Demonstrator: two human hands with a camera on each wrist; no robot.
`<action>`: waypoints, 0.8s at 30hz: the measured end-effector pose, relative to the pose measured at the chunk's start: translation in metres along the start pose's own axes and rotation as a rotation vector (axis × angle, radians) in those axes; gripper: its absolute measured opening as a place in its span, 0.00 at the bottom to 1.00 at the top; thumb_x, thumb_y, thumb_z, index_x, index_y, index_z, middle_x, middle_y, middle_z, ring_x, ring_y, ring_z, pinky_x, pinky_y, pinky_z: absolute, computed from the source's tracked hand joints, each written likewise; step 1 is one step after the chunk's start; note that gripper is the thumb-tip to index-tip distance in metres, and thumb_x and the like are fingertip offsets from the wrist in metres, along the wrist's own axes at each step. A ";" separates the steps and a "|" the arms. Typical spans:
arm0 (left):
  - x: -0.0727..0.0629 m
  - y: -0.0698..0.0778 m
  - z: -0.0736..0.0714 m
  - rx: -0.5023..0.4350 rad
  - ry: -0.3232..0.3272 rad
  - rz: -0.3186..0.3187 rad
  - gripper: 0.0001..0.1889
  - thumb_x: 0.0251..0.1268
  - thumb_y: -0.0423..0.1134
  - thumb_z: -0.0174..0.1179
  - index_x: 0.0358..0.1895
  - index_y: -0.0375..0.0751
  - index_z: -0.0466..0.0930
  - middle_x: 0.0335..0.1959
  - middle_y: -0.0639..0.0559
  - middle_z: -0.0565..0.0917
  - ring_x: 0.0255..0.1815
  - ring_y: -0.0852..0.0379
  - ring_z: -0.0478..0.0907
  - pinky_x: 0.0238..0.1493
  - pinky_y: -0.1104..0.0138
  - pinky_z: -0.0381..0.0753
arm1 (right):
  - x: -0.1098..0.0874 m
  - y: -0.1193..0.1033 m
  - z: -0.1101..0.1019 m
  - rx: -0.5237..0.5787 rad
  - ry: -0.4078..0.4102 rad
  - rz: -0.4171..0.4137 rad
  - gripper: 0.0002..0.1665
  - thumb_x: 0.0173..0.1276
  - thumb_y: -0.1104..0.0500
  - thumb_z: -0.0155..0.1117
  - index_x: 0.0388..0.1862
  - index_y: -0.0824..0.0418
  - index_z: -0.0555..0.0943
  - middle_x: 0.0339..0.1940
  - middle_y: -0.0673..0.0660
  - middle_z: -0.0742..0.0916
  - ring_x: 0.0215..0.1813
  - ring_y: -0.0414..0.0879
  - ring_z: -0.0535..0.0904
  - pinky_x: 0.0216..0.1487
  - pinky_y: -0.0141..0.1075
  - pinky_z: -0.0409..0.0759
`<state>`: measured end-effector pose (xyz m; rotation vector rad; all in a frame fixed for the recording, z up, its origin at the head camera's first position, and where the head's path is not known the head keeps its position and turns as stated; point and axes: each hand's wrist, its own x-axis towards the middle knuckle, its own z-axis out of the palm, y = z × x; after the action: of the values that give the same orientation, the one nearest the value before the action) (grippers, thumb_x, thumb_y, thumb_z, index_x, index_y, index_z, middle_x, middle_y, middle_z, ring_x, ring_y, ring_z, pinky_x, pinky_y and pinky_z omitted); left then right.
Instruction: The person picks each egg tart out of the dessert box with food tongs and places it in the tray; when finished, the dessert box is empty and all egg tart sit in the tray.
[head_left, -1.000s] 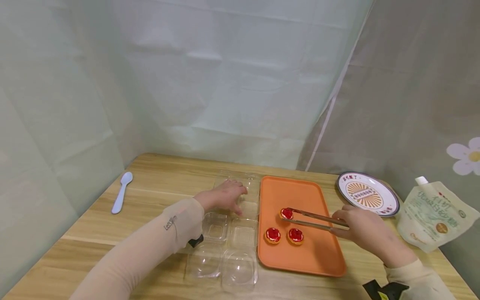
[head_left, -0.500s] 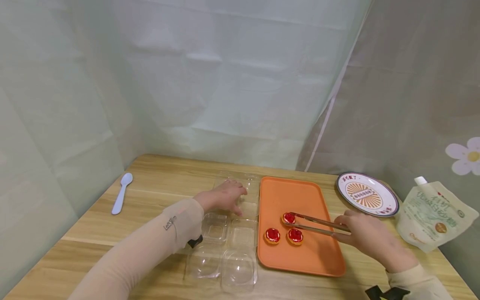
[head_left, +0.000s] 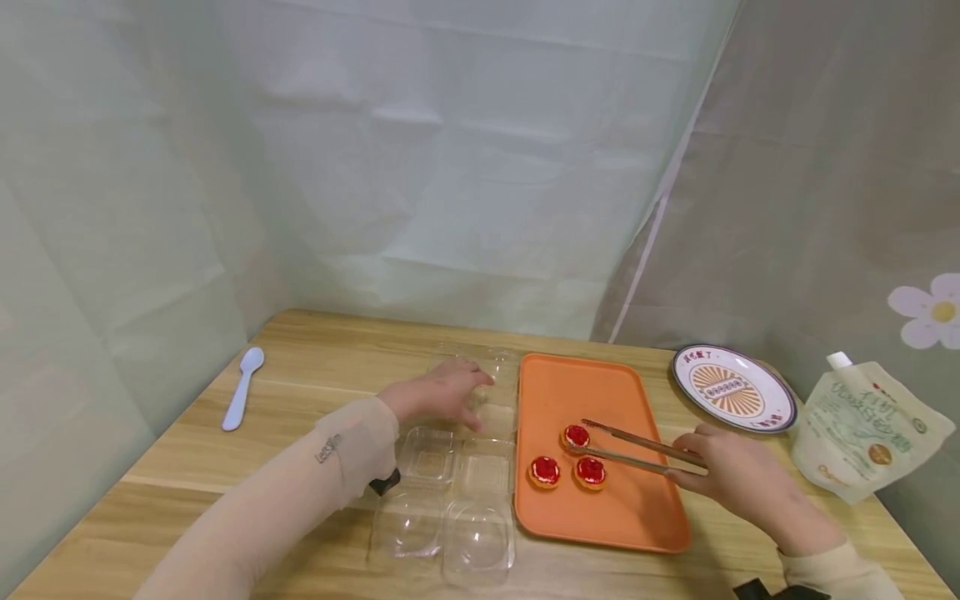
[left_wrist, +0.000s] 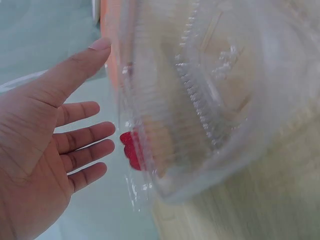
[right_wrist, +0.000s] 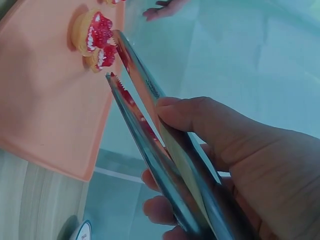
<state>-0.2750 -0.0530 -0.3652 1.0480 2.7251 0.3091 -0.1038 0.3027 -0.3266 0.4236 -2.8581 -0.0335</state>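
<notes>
My right hand [head_left: 738,471] grips metal tongs [head_left: 637,442], thumb on one arm in the right wrist view. The tongs' tips stand apart at the rearmost red-topped tart [head_left: 576,437]; I cannot tell whether they touch it. Two more tarts, one at left [head_left: 544,472] and one at right [head_left: 591,473], sit nearer on the orange tray [head_left: 585,383]. My left hand [head_left: 442,392] hovers over or rests by a clear plastic container [head_left: 483,467], fingers loosely spread, holding nothing in the left wrist view. There, a red-topped thing [left_wrist: 132,150] shows beside or through the plastic.
A light-blue spoon [head_left: 243,387] lies at the table's left side. At the right, a patterned plate [head_left: 735,390] lies behind my right hand, and a spouted pouch [head_left: 866,433] stands at the edge. Fabric walls [head_left: 450,167] enclose the table's back and sides.
The tongs have shifted slightly toward me and their tips are spread wider. The rearmost tart has moved a little nearer to the other two. My left hand has barely moved.
</notes>
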 end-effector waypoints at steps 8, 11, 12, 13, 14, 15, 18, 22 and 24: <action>-0.011 -0.011 -0.010 0.019 0.080 0.044 0.39 0.48 0.53 0.73 0.65 0.44 0.72 0.63 0.43 0.75 0.66 0.42 0.69 0.69 0.51 0.67 | 0.000 0.000 -0.005 0.001 0.046 -0.001 0.16 0.48 0.46 0.76 0.34 0.50 0.84 0.28 0.41 0.82 0.23 0.32 0.72 0.21 0.31 0.69; -0.017 -0.018 -0.011 -0.018 0.118 0.039 0.37 0.50 0.52 0.72 0.64 0.43 0.72 0.64 0.43 0.74 0.66 0.42 0.68 0.69 0.50 0.67 | 0.003 -0.002 -0.007 0.003 0.060 -0.005 0.17 0.48 0.45 0.76 0.35 0.51 0.85 0.29 0.42 0.83 0.24 0.33 0.73 0.22 0.32 0.71; -0.019 -0.020 -0.011 -0.034 0.129 0.036 0.37 0.50 0.51 0.72 0.64 0.43 0.72 0.64 0.43 0.74 0.67 0.42 0.68 0.69 0.50 0.67 | 0.004 -0.002 -0.007 0.004 0.065 -0.007 0.17 0.48 0.45 0.76 0.35 0.51 0.85 0.29 0.42 0.83 0.24 0.33 0.74 0.22 0.32 0.71; -0.021 -0.022 -0.011 -0.047 0.143 0.034 0.36 0.51 0.51 0.72 0.64 0.42 0.72 0.65 0.43 0.73 0.68 0.41 0.67 0.69 0.49 0.66 | 0.005 -0.003 -0.008 0.006 0.070 -0.009 0.17 0.48 0.46 0.76 0.35 0.51 0.85 0.29 0.42 0.83 0.25 0.33 0.74 0.23 0.33 0.72; -0.023 -0.025 -0.011 -0.068 0.152 0.026 0.36 0.51 0.50 0.72 0.65 0.43 0.72 0.66 0.42 0.72 0.69 0.41 0.66 0.70 0.48 0.65 | 0.007 -0.004 -0.008 0.007 0.072 -0.009 0.17 0.49 0.46 0.76 0.35 0.51 0.85 0.30 0.43 0.83 0.25 0.33 0.74 0.23 0.33 0.72; -0.025 -0.027 -0.011 -0.082 0.161 0.020 0.36 0.51 0.50 0.71 0.65 0.43 0.72 0.67 0.42 0.72 0.70 0.40 0.65 0.71 0.47 0.63 | 0.008 -0.005 -0.008 0.010 0.076 -0.013 0.17 0.49 0.46 0.76 0.35 0.51 0.85 0.30 0.43 0.83 0.25 0.33 0.73 0.23 0.32 0.72; -0.031 -0.034 -0.010 -0.106 0.193 0.011 0.36 0.52 0.50 0.71 0.65 0.43 0.71 0.68 0.40 0.71 0.71 0.38 0.62 0.71 0.45 0.61 | 0.013 -0.008 -0.009 0.014 0.092 -0.028 0.16 0.49 0.47 0.76 0.34 0.51 0.85 0.29 0.43 0.82 0.25 0.33 0.72 0.22 0.31 0.71; -0.038 -0.044 -0.007 -0.145 0.226 -0.011 0.37 0.51 0.50 0.72 0.65 0.41 0.71 0.68 0.40 0.71 0.71 0.37 0.63 0.71 0.44 0.62 | 0.021 -0.014 -0.010 0.020 0.106 -0.043 0.15 0.49 0.48 0.76 0.34 0.52 0.85 0.27 0.43 0.81 0.23 0.33 0.70 0.22 0.31 0.71; -0.040 -0.048 -0.005 -0.169 0.239 -0.018 0.38 0.50 0.49 0.72 0.65 0.40 0.71 0.67 0.41 0.71 0.70 0.38 0.64 0.70 0.43 0.63 | 0.024 -0.018 -0.010 0.024 0.115 -0.048 0.16 0.49 0.48 0.76 0.33 0.53 0.85 0.26 0.43 0.80 0.23 0.33 0.70 0.22 0.31 0.71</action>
<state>-0.2774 -0.1152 -0.3690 0.9965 2.8497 0.6889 -0.1187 0.2785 -0.3120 0.4829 -2.7377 0.0158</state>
